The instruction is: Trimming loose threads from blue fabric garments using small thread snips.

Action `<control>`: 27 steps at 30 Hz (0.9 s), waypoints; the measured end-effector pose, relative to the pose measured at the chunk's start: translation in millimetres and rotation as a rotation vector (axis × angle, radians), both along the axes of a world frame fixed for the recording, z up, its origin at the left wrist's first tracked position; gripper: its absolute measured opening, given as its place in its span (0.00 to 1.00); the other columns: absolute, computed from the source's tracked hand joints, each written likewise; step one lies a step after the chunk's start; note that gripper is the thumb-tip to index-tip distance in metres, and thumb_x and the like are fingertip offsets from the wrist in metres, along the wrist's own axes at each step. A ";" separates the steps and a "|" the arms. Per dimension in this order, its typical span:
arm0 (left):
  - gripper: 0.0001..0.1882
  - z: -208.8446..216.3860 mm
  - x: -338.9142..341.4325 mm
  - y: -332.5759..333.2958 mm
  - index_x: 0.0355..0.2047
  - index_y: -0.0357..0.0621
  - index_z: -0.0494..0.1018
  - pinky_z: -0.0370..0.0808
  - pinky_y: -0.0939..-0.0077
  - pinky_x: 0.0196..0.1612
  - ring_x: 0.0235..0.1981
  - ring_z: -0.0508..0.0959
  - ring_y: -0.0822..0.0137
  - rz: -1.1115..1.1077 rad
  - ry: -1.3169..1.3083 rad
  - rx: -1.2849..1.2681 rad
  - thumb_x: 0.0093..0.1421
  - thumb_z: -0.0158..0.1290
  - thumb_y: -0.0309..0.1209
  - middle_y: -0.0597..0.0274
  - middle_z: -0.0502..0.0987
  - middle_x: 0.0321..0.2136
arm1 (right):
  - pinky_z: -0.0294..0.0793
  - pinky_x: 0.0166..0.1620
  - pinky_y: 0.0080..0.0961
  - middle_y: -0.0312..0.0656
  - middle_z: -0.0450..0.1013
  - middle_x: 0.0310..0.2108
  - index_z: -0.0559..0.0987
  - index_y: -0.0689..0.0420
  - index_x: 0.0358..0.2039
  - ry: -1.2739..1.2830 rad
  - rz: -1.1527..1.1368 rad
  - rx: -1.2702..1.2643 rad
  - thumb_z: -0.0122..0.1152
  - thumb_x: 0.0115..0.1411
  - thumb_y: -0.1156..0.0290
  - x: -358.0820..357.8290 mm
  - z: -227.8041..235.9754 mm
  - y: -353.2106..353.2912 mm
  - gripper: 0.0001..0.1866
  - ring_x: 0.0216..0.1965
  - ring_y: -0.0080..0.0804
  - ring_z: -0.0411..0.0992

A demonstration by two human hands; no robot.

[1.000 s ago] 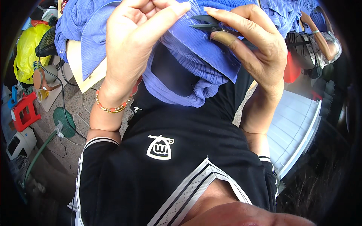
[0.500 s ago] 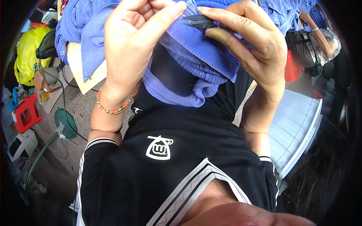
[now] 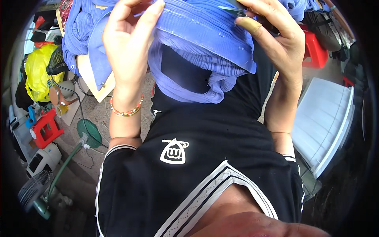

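Note:
A blue pleated garment [image 3: 201,37] with a flat, smooth band lies bunched over my lap, and a loop of it hangs toward me. Along the band run small pale thread ends. My left hand [image 3: 128,51] closes thumb and fingers on the garment's upper left part; its fingertips are partly cut off by the top edge. In my right hand [image 3: 282,43] is a pair of small dark thread snips [image 3: 230,10], held above the right part of the cloth with the blades pointing left. A tan covering wraps the right thumb.
More blue pleated garments [image 3: 85,33] are heaped at the left on a pale board [image 3: 89,75]. Beyond are a yellow plastic bag [image 3: 39,75], a red plastic stool [image 3: 47,128] and cables. A pale plastic panel [image 3: 321,122] and a red container [image 3: 316,49] stand at the right.
My hands have moved apart, the snips shifting right, away from my left fingertips. More of the band now shows between them. The whole view has shifted slightly.

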State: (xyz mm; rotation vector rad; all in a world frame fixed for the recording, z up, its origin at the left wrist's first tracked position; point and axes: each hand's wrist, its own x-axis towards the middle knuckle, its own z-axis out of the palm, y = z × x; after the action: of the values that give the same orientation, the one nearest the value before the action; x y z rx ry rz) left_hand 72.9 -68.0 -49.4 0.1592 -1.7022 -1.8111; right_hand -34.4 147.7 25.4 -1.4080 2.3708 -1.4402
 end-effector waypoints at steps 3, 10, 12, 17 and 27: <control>0.16 6.8 9.1 -0.1 0.47 0.38 0.79 0.68 0.79 0.53 0.48 0.73 0.73 0.112 0.041 -0.540 0.57 0.61 0.21 0.60 0.75 0.47 | 0.64 0.33 0.17 0.34 0.71 0.27 0.83 0.62 0.44 -0.044 -0.072 -0.004 0.72 0.50 0.80 0.9 -8.9 15.1 0.18 0.28 0.20 0.67; 0.12 9.9 8.6 8.5 0.38 0.40 0.84 0.68 0.76 0.52 0.46 0.74 0.69 -0.062 0.017 -0.609 0.52 0.66 0.22 0.60 0.77 0.42 | 0.61 0.32 0.17 0.33 0.70 0.26 0.84 0.62 0.44 -0.187 -0.143 -0.060 0.71 0.51 0.79 9.4 -22.0 38.3 0.17 0.27 0.19 0.65; 0.07 9.0 6.4 8.9 0.33 0.39 0.83 0.72 0.77 0.47 0.43 0.74 0.72 -0.032 -0.007 -0.452 0.52 0.67 0.21 0.62 0.77 0.40 | 0.61 0.31 0.17 0.33 0.70 0.25 0.84 0.62 0.44 -0.172 -0.154 -0.059 0.72 0.50 0.79 12.9 -22.0 41.9 0.18 0.27 0.18 0.64; 0.11 -1.3 0.1 -2.1 0.45 0.35 0.77 0.71 0.77 0.53 0.48 0.76 0.68 -0.109 0.050 -0.260 0.62 0.58 0.24 0.54 0.76 0.49 | 0.60 0.30 0.15 0.31 0.69 0.25 0.83 0.63 0.44 -0.233 -0.182 -0.041 0.75 0.49 0.77 19.1 -28.7 57.7 0.20 0.26 0.17 0.63; 0.12 24.0 0.9 -11.7 0.40 0.37 0.77 0.71 0.87 0.29 0.32 0.74 0.77 -0.164 -0.135 -0.429 0.56 0.62 0.16 0.64 0.74 0.39 | 0.69 0.37 0.11 0.31 0.77 0.38 0.80 0.59 0.45 -0.542 -0.014 -0.003 0.70 0.54 0.76 13.4 -105.1 99.8 0.17 0.33 0.15 0.70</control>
State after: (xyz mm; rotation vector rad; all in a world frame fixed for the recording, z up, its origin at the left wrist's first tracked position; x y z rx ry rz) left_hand 73.8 -79.7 -25.4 -0.0432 -2.2130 -1.5274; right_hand -21.0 247.5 -79.7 -0.8505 2.0316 -1.5765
